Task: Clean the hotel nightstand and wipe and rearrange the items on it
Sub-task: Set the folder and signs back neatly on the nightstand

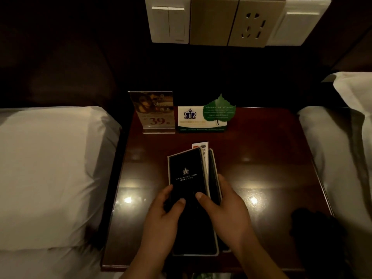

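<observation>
A dark, glossy wooden nightstand (271, 178) sits hemmed in by a white-pillowed bed on the left (50, 168) and white bedding on the right (332, 148), both right against its side edges. Bare polished wood shows to either side of the middle. Along the back edge stand an acrylic sign (155, 113) printed "39", a white tent card (190, 117) and a green leaf card (219, 110), side by side. A dim black shape (310, 222), too dark to identify, rests at the front right corner. Light switches (169, 21) and a socket (253, 23) are on the wall above. Over the front centre, the left hand (161, 218) and right hand (227, 210) both grip the black folders (186, 174), thumbs on the cover, a white slip (200, 144) poking out on top.
</observation>
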Tool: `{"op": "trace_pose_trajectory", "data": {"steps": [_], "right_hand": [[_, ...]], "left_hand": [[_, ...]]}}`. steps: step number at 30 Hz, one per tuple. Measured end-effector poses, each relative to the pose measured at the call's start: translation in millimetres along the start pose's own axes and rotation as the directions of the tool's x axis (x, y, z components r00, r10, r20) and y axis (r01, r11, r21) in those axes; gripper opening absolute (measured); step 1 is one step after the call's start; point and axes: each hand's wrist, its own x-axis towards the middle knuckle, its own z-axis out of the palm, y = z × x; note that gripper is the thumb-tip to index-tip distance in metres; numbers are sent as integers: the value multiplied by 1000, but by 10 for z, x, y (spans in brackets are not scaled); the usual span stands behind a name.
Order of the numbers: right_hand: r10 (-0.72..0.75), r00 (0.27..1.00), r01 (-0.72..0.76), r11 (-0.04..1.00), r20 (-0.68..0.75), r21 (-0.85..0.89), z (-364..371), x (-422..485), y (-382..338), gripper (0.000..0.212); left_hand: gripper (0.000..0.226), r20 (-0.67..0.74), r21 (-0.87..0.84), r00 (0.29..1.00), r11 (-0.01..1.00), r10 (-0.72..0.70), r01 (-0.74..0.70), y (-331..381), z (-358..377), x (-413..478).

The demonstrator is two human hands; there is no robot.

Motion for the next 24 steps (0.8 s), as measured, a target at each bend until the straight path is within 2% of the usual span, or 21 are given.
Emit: {"op": "trace_pose_trajectory", "data": {"steps": [3, 5, 8, 12, 17, 20, 24], "right_hand": [[36, 997, -38, 999, 65, 27, 28, 46, 41, 35], [38, 995, -36, 999, 87, -32, 81, 69, 64, 34], [-15, 997, 28, 984, 76, -178, 201, 69, 68, 35], [-76, 994, 92, 965, 73, -244, 310, -14, 36, 43], [-100, 984, 135, 958, 147, -253, 351, -124, 4, 52], [-73, 978, 115, 971, 196, -211, 432, -114, -81, 49], [-33, 977, 48, 997, 212, -66, 532, -174, -157, 43]], "left_hand": [[36, -39, -123, 998, 991, -55, 49, 39, -42, 21], [36, -92, -62, 996, 998, 5, -11, 20, -106, 32], [39, -117, 135, 981, 981, 155, -139, -30, -198, 55], [52, -106, 275, 969, 943, 221, -185, -116, -303, 96], [56, -134, 255, 963, 947, 233, -193, -197, -415, 97], [55, -139, 251, 970, 954, 200, -161, -186, -459, 73], [101, -52, 445, 989, 890, 141, -104, -85, -399, 79]]}}
